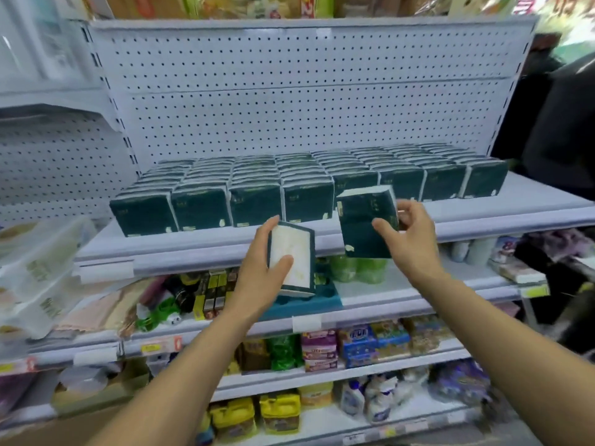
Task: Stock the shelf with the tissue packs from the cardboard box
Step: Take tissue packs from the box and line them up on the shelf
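While both hands hover in front of the shelf (322, 235), each grip is grasping one tissue pack. Left hand (257, 272) holds a pack (294, 257) white side toward the camera, thumb across its face, just below the shelf's front edge. Right hand (409, 236) pinches a dark green pack (365, 225), tilted, its top overlapping the front row. Rows of packs (289, 185) fill the shelf from left to right, several deep, back to the pegboard (289, 91). A bare strip of shelf lies between the front row and the lip, wider at right. Open room rises above the rows. Mixed goods (354, 346) crowd the lower shelves
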The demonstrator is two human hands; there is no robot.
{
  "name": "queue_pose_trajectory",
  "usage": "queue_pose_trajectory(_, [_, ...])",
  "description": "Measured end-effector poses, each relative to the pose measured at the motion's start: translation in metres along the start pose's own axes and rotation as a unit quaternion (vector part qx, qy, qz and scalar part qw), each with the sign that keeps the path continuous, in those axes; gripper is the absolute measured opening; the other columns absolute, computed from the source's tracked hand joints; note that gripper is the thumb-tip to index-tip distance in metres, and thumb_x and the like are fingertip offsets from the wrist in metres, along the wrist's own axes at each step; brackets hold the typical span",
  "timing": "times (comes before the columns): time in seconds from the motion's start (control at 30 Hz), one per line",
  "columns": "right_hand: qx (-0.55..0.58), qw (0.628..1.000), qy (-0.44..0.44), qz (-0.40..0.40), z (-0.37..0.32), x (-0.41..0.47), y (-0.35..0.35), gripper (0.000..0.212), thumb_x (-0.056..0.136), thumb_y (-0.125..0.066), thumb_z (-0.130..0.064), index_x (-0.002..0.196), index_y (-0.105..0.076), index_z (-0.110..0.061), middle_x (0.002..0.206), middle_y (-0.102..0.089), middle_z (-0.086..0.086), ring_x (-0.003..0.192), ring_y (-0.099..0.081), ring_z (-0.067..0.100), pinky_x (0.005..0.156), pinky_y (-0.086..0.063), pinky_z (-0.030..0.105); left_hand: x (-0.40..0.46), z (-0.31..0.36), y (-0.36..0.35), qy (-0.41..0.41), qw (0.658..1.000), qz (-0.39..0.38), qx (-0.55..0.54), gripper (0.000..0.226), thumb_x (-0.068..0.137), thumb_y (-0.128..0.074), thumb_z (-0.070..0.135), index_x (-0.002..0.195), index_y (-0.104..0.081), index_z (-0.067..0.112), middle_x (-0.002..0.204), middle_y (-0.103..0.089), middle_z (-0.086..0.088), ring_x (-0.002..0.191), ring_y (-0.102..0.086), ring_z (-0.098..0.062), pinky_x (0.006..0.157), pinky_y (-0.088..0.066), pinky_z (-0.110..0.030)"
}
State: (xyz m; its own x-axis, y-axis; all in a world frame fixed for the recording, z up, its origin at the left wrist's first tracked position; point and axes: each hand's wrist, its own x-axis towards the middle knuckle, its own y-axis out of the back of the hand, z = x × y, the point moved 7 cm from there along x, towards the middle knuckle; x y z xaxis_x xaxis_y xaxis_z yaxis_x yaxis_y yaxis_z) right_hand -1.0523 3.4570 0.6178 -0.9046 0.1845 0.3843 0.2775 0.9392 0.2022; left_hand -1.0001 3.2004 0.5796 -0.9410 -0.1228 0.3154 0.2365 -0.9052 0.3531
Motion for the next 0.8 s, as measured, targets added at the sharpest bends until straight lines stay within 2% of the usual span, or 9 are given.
queue_pose_trajectory(0.07, [-0.104, 0.993, 0.054, -0.012, -0.010, 0.033, 0.001, 0.035, 0.088, -0.069, -0.023, 0.114, -0.046, -0.019, 0.108, -0.060, -0.003, 0.100, -0.058, 0.016, 0.084, -0.050, 0.033, 0.023, 0.003, -0.010, 0.017, 0.999, -0.032, -0.019, 0.072, 0.096, -0.059, 0.013, 0.145, -0.020, 0.049, 0.125, -0.053, 0.008, 0.098, -0.062, -0.010, 0.072, -0.060, -0.032])
queue_pose_trajectory(0.13, [-0.235, 0.965, 0.113, -0.021, -0.020, 0.065, -0.002, 0.033, 0.089, -0.067, -0.028, 0.116, -0.047, -0.022, 0.110, -0.062, -0.002, 0.100, -0.057, 0.023, 0.089, -0.045, 0.041, 0.044, 0.004, -0.018, 0.028, 0.998, -0.052, -0.013, 0.075, 0.094, -0.062, 0.017, 0.146, -0.017, 0.046, 0.130, -0.050, 0.007, 0.102, -0.062, -0.012, 0.062, -0.055, -0.020])
queue_pose_trajectory(0.2, [-0.350, 0.921, 0.169, -0.033, -0.025, 0.091, -0.011, 0.032, 0.090, -0.065, -0.029, 0.118, -0.051, -0.023, 0.109, -0.065, 0.002, 0.098, -0.058, 0.029, 0.090, -0.037, 0.040, 0.061, 0.004, -0.025, 0.033, 0.997, -0.063, 0.001, 0.072, 0.093, -0.065, 0.020, 0.147, -0.021, 0.041, 0.132, -0.046, 0.005, 0.106, -0.057, -0.010, 0.063, -0.050, -0.015])
queue_pose_trajectory(0.27, [-0.400, 0.894, 0.189, -0.073, -0.015, 0.112, -0.022, 0.033, 0.090, -0.065, -0.028, 0.121, -0.054, -0.024, 0.110, -0.066, 0.005, 0.100, -0.058, 0.032, 0.093, -0.036, 0.041, 0.072, 0.004, -0.031, 0.040, 0.997, -0.072, 0.010, 0.068, 0.093, -0.065, 0.021, 0.145, -0.026, 0.040, 0.128, -0.045, 0.006, 0.100, -0.054, -0.004, 0.064, -0.048, -0.015])
queue_pose_trajectory(0.4, [-0.357, 0.888, 0.207, -0.205, 0.017, 0.133, -0.039, 0.035, 0.090, -0.067, -0.025, 0.124, -0.058, -0.028, 0.120, -0.063, 0.002, 0.108, -0.056, 0.029, 0.094, -0.046, 0.048, 0.087, 0.006, -0.037, 0.045, 0.996, -0.075, 0.016, 0.065, 0.093, -0.065, 0.022, 0.143, -0.030, 0.041, 0.117, -0.050, 0.012, 0.096, -0.058, -0.003, 0.063, -0.053, -0.017])
queue_pose_trajectory(0.47, [-0.381, 0.865, 0.266, -0.189, 0.023, 0.139, -0.039, 0.041, 0.089, -0.068, -0.028, 0.129, -0.058, -0.027, 0.128, -0.060, -0.001, 0.119, -0.051, 0.026, 0.100, -0.039, 0.047, 0.093, 0.003, -0.037, 0.067, 0.996, -0.058, -0.004, 0.062, 0.092, -0.065, 0.021, 0.140, -0.032, 0.042, 0.112, -0.053, 0.016, 0.095, -0.064, -0.011, 0.069, -0.059, -0.032])
queue_pose_trajectory(0.53, [-0.407, 0.839, 0.321, -0.166, 0.029, 0.143, -0.039, 0.048, 0.086, -0.070, -0.033, 0.133, -0.058, -0.026, 0.136, -0.055, -0.001, 0.126, -0.045, 0.027, 0.103, -0.032, 0.046, 0.097, 0.001, -0.038, 0.085, 0.995, -0.041, -0.011, 0.059, 0.092, -0.066, 0.020, 0.137, -0.035, 0.043, 0.113, -0.056, 0.014, 0.093, -0.067, -0.016, 0.068, -0.060, -0.037])
queue_pose_trajectory(0.67, [-0.348, 0.846, 0.340, -0.217, 0.038, 0.155, -0.049, 0.057, 0.084, -0.074, -0.026, 0.137, -0.055, -0.018, 0.147, -0.044, 0.005, 0.134, -0.037, 0.029, 0.110, -0.031, 0.041, 0.111, 0.008, -0.044, 0.081, 0.996, -0.025, 0.007, 0.054, 0.090, -0.067, 0.020, 0.135, -0.041, 0.036, 0.117, -0.061, 0.005, 0.094, -0.066, -0.012, 0.069, -0.054, -0.027])
queue_pose_trajectory(0.8, [-0.352, 0.823, 0.387, -0.220, 0.041, 0.168, -0.063, 0.054, 0.084, -0.074, -0.025, 0.135, -0.057, -0.016, 0.149, -0.042, 0.007, 0.137, -0.037, 0.031, 0.109, -0.035, 0.045, 0.116, 0.011, -0.052, 0.085, 0.996, -0.015, 0.004, 0.050, 0.090, -0.067, 0.018, 0.132, -0.046, 0.035, 0.112, -0.062, 0.008, 0.092, -0.066, -0.009, 0.068, -0.051, -0.021])
